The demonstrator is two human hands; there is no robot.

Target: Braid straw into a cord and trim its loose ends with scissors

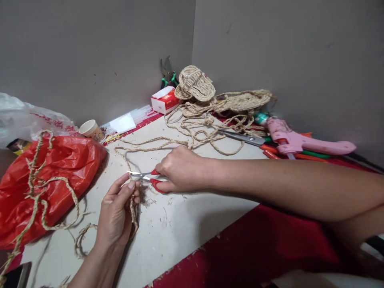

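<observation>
My left hand (117, 208) pinches a braided straw rope (133, 210) between thumb and fingers, above the pale board (180, 224). In my right hand (183, 170) are small red-handled scissors (145, 176), their blades parted around the rope just above my left fingertips. From there the rope runs up and back toward a loose tangle of the same cord (207, 130). Another length of rope hangs below my left hand. Whether the blades have cut into the strands I cannot tell.
Left lies a red plastic bag (90, 156) with rope on it, near a paper cup (91, 130). Behind stand a tissue pack (164, 101), pruning shears (168, 74) and coiled rope (196, 84). Right are a pink glue gun (312, 142) and larger scissors (247, 138). A phone (18, 276) is lower left.
</observation>
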